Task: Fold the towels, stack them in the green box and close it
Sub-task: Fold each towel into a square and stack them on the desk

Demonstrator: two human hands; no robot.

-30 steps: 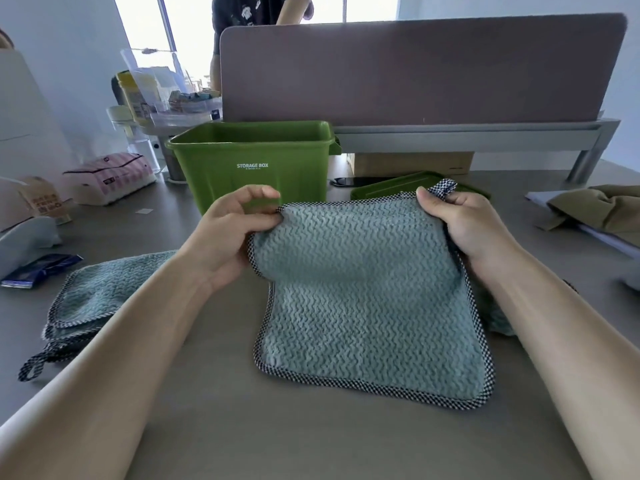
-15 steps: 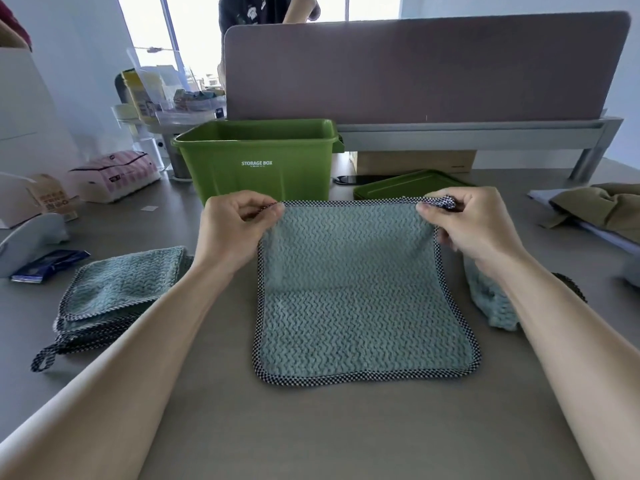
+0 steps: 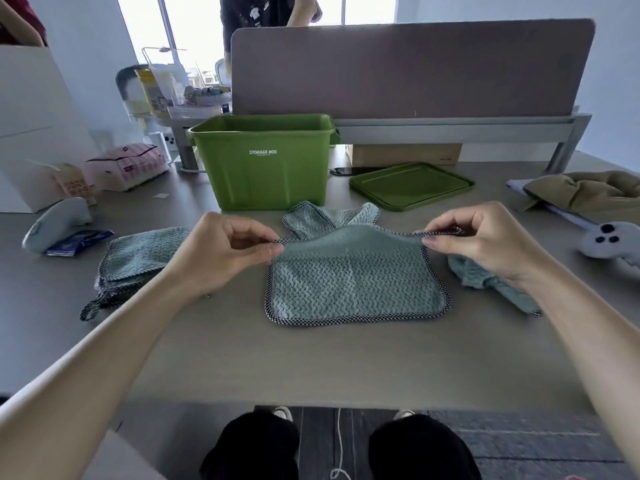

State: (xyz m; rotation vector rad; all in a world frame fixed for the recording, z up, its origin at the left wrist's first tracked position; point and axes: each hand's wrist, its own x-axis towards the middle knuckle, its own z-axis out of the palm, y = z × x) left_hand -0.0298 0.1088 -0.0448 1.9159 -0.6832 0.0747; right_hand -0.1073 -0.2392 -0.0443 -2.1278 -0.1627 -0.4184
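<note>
A teal towel (image 3: 353,282) with a checked border lies on the grey table in front of me. My left hand (image 3: 225,251) pinches its far left corner and my right hand (image 3: 478,237) pinches its far right corner, lifting that edge off the table. Behind it lies another towel (image 3: 329,218), rumpled. A folded stack of towels (image 3: 138,258) sits to the left, and a crumpled towel (image 3: 491,282) lies under my right wrist. The green box (image 3: 263,161) stands open behind, its green lid (image 3: 412,185) flat on the table to its right.
A grey desk divider (image 3: 412,67) runs along the back. A white controller (image 3: 55,223) and blue packet (image 3: 79,237) lie at the left, a tissue pack (image 3: 128,164) beyond. At the right are an olive cloth (image 3: 588,192) and another white controller (image 3: 609,240). A person stands behind the divider.
Both hands have pulled the towel's far edge toward me and raised it, so less of the towel lies flat. The rumpled towel behind it has come into sight.
</note>
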